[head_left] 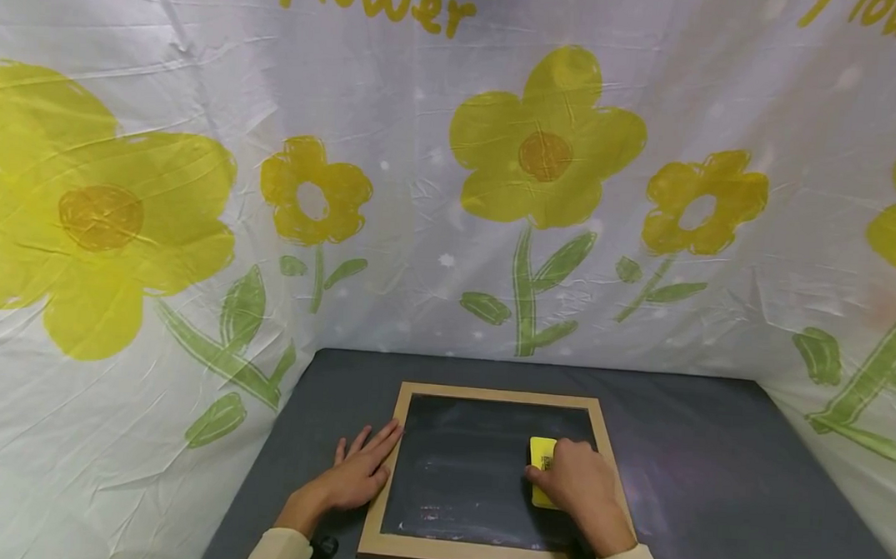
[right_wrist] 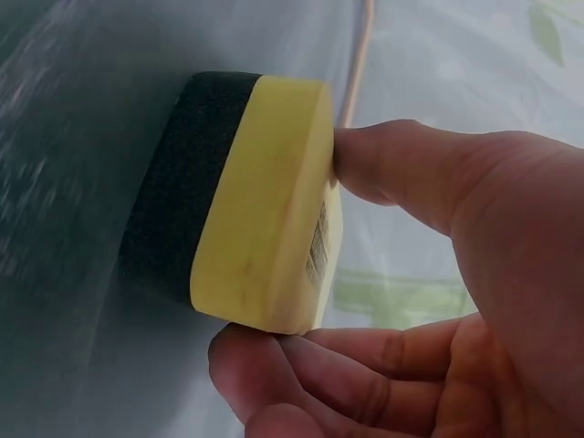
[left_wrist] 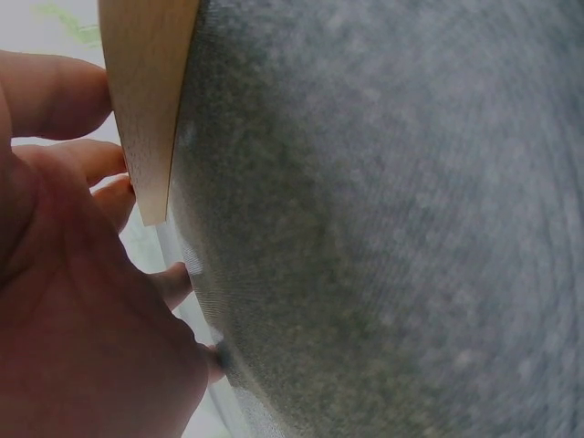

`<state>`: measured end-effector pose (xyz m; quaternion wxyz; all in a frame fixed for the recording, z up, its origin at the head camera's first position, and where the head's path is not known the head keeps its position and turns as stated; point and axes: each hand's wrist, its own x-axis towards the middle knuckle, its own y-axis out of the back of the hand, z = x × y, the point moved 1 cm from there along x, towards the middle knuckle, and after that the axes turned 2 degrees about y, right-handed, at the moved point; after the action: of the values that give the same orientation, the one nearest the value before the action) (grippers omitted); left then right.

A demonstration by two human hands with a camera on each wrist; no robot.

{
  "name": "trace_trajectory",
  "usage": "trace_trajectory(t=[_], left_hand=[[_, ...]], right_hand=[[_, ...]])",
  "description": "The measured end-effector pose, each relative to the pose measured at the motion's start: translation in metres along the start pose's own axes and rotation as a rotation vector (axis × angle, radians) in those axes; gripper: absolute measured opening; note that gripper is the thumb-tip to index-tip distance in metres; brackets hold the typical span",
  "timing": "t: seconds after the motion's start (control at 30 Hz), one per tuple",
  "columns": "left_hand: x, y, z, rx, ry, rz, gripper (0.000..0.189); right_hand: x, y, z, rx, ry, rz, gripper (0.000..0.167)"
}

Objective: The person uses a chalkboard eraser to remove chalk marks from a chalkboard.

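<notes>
A small blackboard (head_left: 477, 464) with a light wooden frame (head_left: 481, 553) lies on the dark table, faint chalk smudges near its lower edge. My right hand (head_left: 585, 486) grips a yellow board eraser (head_left: 543, 452) over the right part of the board. In the right wrist view the eraser (right_wrist: 251, 205) shows a dark felt underside facing the board, thumb on one side and fingers on the other. My left hand (head_left: 353, 473) rests with spread fingers at the frame's left side; the left wrist view shows its fingers touching the wooden edge (left_wrist: 151, 109).
The dark grey table cover (head_left: 709, 491) extends to both sides of the board. Behind and beside it hangs a white curtain (head_left: 411, 269) printed with yellow flowers. A black strap shows at each wrist.
</notes>
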<state>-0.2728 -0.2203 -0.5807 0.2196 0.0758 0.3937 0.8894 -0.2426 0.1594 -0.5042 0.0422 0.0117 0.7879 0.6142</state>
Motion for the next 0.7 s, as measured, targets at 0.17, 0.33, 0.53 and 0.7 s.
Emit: trace_trajectory(t=[0.17,0.33,0.53,0.7], left_hand=[[0.003,-0.004,-0.009,0.016,-0.009,0.005,0.066],[0.005,-0.004,-0.009,0.042,0.007,0.021,0.067],[0.000,0.002,0.000,-0.002,-0.011,-0.001,0.066],[-0.003,0.004,0.007,-0.009,0.006,-0.009,0.066]], right_hand=[[0.001,-0.004,-0.013,0.013,0.010,0.016,0.056],[0.003,-0.008,-0.024,0.025,0.039,0.037,0.054],[0.004,-0.012,-0.036,0.037,0.058,0.033,0.053],[0.005,-0.017,-0.048,0.037,0.075,0.028,0.054]])
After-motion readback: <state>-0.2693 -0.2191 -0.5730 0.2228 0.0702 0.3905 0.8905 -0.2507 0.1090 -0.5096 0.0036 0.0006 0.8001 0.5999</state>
